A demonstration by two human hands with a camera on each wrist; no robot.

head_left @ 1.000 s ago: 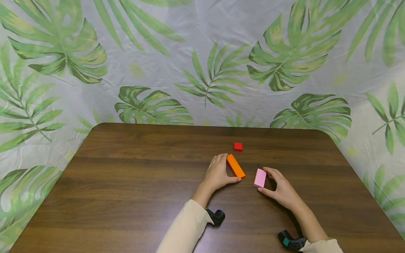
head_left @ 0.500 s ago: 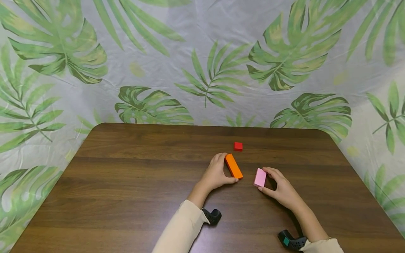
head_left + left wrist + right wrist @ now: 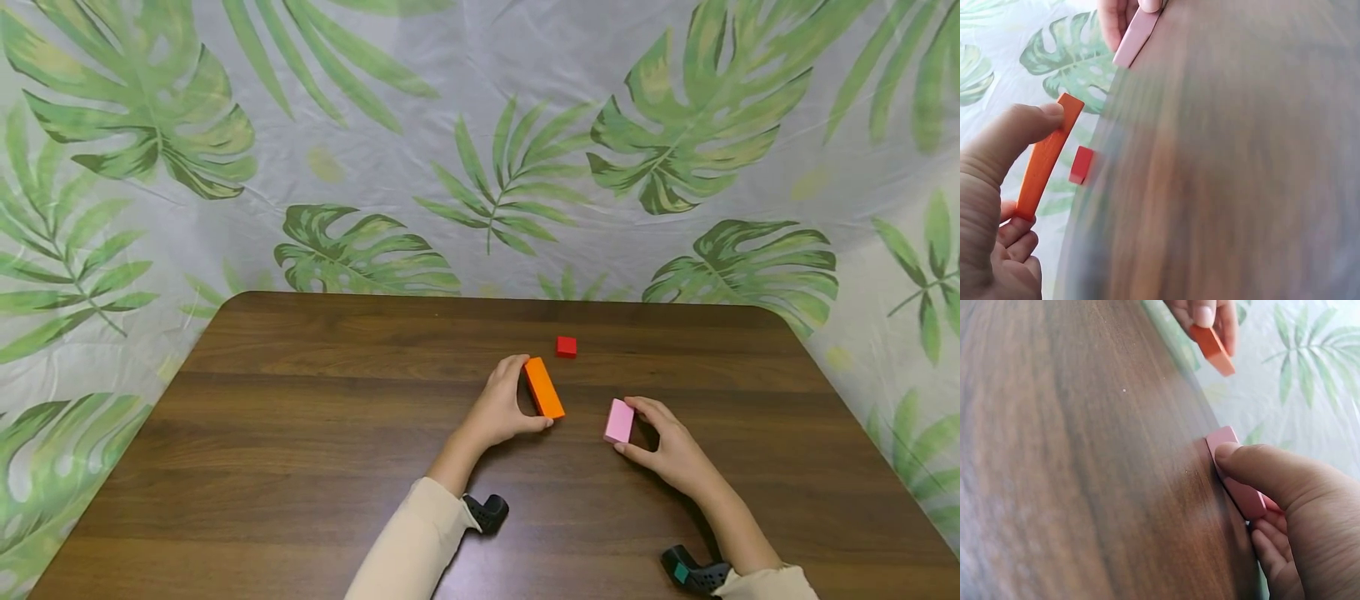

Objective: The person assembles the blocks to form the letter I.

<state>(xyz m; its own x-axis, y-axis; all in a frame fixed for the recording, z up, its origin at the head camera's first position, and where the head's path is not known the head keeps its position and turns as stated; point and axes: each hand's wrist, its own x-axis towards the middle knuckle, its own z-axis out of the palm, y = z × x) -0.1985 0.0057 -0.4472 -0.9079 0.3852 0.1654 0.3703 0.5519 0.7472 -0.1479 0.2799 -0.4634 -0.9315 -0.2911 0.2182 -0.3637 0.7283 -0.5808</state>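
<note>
Leftward has gone the orange block (image 3: 544,388), held by its ends in the fingers (image 3: 510,367) of my left hand (image 3: 497,410), long axis slanting far-left to near-right, while my right hand (image 3: 681,457) pinches the pink block (image 3: 618,421), a gap between them, broad desk (image 3: 300,450) stretching to its left edge.

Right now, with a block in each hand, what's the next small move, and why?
Probably ease the left hand down until the orange block meets the table. In both wrist views that block looks raised, seen against the leaf-patterned cloth, while the pink block in the right hand appears to rest on the table.
</note>
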